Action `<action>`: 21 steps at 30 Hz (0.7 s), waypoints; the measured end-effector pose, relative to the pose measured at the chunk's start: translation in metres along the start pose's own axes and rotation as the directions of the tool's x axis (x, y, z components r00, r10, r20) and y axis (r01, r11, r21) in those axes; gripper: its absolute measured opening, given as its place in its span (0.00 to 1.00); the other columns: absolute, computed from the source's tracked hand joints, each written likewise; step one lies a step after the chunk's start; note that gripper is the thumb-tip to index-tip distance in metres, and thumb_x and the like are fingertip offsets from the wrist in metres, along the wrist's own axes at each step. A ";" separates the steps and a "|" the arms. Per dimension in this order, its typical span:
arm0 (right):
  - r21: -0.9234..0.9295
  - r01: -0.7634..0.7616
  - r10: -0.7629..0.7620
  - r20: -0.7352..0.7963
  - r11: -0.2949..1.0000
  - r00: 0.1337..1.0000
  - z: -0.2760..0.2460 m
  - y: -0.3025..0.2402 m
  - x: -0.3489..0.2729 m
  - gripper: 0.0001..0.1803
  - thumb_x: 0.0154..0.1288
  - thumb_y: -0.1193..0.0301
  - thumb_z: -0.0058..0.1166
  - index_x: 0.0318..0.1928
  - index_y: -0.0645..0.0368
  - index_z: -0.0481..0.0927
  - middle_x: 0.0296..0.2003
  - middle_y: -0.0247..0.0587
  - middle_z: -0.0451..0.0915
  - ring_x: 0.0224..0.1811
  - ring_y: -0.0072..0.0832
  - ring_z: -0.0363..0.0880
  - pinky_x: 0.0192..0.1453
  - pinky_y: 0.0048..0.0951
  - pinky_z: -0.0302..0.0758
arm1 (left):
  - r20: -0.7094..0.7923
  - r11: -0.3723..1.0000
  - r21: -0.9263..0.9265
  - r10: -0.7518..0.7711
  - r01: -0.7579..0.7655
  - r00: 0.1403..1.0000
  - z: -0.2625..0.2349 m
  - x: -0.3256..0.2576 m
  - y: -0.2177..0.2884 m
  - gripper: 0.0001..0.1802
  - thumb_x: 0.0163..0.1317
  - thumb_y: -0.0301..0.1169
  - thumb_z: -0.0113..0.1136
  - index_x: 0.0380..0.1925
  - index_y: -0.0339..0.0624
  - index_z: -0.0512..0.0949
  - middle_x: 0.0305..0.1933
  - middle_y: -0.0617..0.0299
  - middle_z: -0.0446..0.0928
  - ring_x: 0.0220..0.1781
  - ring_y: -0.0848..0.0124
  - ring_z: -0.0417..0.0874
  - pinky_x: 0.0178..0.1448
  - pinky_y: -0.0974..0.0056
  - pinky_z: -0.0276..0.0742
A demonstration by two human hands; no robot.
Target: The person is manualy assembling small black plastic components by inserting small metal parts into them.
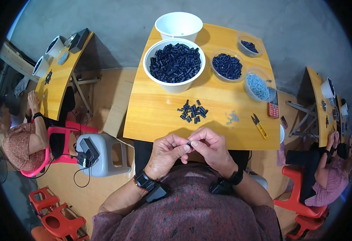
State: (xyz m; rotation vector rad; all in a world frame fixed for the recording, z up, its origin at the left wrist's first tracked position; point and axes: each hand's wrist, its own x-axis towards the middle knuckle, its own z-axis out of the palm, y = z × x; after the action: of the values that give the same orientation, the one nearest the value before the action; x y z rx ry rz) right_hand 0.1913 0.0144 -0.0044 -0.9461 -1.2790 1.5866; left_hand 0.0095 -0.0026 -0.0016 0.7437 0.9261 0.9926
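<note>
Just below the near edge of the counter [152, 116], we pinch one small black part [189, 143] between both hands: our left hand [166, 154] and right hand [210, 146] each close fingertips on it. It is too small to tell its long axis or which way it points. Beyond that edge lies a loose pile of black parts [193, 111], with yellow snips [258, 125] right of the pile and a big white bowl [174, 64] behind.

Bare tabletop [156, 112] lies open at 12 o'clock from both hands. Obstacles beyond: loose black parts [193, 111], large white bowl [174, 64]. At 2 o'clock: yellow snips [258, 125], small springs [232, 117].
</note>
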 end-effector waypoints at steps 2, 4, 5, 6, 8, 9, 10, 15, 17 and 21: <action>-0.003 -0.028 0.028 0.012 1.000 1.000 -0.002 0.001 0.000 0.04 0.71 0.77 0.52 0.42 0.66 0.76 0.36 0.35 0.81 0.40 0.20 0.81 0.46 0.24 0.80 | -0.004 1.000 -0.007 -0.006 0.006 1.000 -0.001 0.000 0.000 0.04 0.65 0.24 0.63 0.37 0.34 0.79 0.34 0.56 0.82 0.27 0.75 0.81 0.31 0.70 0.80; -0.011 -0.046 0.046 0.033 0.999 0.998 -0.002 -0.003 0.001 0.04 0.72 0.76 0.52 0.42 0.66 0.76 0.36 0.35 0.80 0.39 0.20 0.82 0.47 0.24 0.80 | 0.011 1.000 0.012 -0.019 0.019 1.000 -0.001 0.001 0.002 0.05 0.65 0.24 0.63 0.37 0.34 0.79 0.34 0.56 0.83 0.27 0.76 0.80 0.31 0.70 0.80; -0.011 -0.049 0.050 0.033 0.999 0.998 -0.003 -0.006 0.002 0.04 0.72 0.76 0.52 0.42 0.66 0.76 0.36 0.35 0.80 0.39 0.20 0.82 0.47 0.24 0.80 | 0.009 1.000 0.010 -0.021 0.021 1.000 -0.001 0.001 0.004 0.05 0.65 0.24 0.63 0.37 0.34 0.79 0.34 0.56 0.83 0.27 0.76 0.80 0.31 0.70 0.80; -0.078 -0.031 0.034 0.044 0.996 0.998 -0.004 -0.010 0.005 0.04 0.71 0.76 0.52 0.42 0.66 0.75 0.36 0.35 0.80 0.39 0.20 0.81 0.46 0.24 0.80 | 0.004 0.999 0.033 -0.020 0.020 1.000 0.000 0.002 0.007 0.05 0.65 0.24 0.63 0.37 0.34 0.79 0.34 0.57 0.83 0.27 0.76 0.80 0.32 0.71 0.79; -0.144 -0.012 0.021 0.056 0.989 0.998 -0.007 -0.014 0.008 0.05 0.71 0.76 0.52 0.42 0.66 0.75 0.36 0.36 0.80 0.39 0.20 0.81 0.45 0.24 0.80 | -0.003 0.998 0.055 -0.020 0.020 1.000 -0.001 0.003 0.007 0.05 0.64 0.24 0.63 0.37 0.34 0.79 0.34 0.57 0.82 0.27 0.76 0.80 0.32 0.71 0.79; -0.247 0.019 -0.002 0.069 0.969 0.998 -0.009 -0.015 0.008 0.04 0.71 0.76 0.53 0.42 0.65 0.75 0.35 0.38 0.80 0.38 0.23 0.81 0.44 0.26 0.79 | -0.001 0.999 0.047 -0.006 0.007 1.000 -0.003 0.003 0.006 0.05 0.64 0.24 0.63 0.37 0.34 0.79 0.33 0.57 0.82 0.27 0.76 0.80 0.33 0.71 0.79; -0.347 0.051 -0.023 0.085 0.936 0.996 -0.010 -0.016 0.009 0.04 0.70 0.77 0.53 0.42 0.65 0.75 0.34 0.40 0.80 0.37 0.26 0.82 0.43 0.28 0.78 | 0.001 0.999 0.039 0.007 -0.007 1.000 -0.005 0.004 0.005 0.05 0.64 0.24 0.63 0.38 0.33 0.79 0.33 0.58 0.82 0.27 0.76 0.79 0.33 0.72 0.79; -0.571 0.279 -0.220 0.172 0.772 0.960 -0.009 -0.022 0.015 0.04 0.66 0.79 0.54 0.40 0.63 0.75 0.34 0.45 0.78 0.37 0.38 0.81 0.41 0.34 0.77 | 0.007 0.998 0.057 0.015 -0.015 1.000 -0.007 0.005 0.007 0.05 0.64 0.23 0.64 0.38 0.33 0.79 0.32 0.59 0.82 0.27 0.76 0.79 0.33 0.72 0.78; -0.589 0.289 -0.231 0.174 0.754 0.957 -0.008 -0.022 0.015 0.04 0.65 0.80 0.55 0.40 0.63 0.75 0.35 0.45 0.78 0.37 0.38 0.81 0.41 0.33 0.77 | 0.001 0.998 0.068 0.013 -0.013 1.000 -0.006 0.005 0.007 0.06 0.64 0.23 0.64 0.38 0.33 0.79 0.32 0.59 0.82 0.27 0.77 0.79 0.33 0.72 0.78; -0.609 0.306 -0.241 0.188 0.732 0.952 -0.004 -0.024 0.016 0.04 0.65 0.81 0.55 0.39 0.62 0.75 0.34 0.46 0.78 0.37 0.40 0.81 0.41 0.35 0.77 | -0.017 0.993 0.114 0.012 -0.010 1.000 -0.008 0.005 0.008 0.06 0.63 0.23 0.65 0.37 0.33 0.80 0.31 0.60 0.82 0.27 0.78 0.79 0.33 0.72 0.78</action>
State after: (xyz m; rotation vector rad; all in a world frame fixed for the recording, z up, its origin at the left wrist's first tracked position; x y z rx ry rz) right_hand 0.1940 0.0328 0.0175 -1.0177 -1.9925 0.9726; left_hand 0.0008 0.0058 0.0002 0.8375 1.0011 0.9639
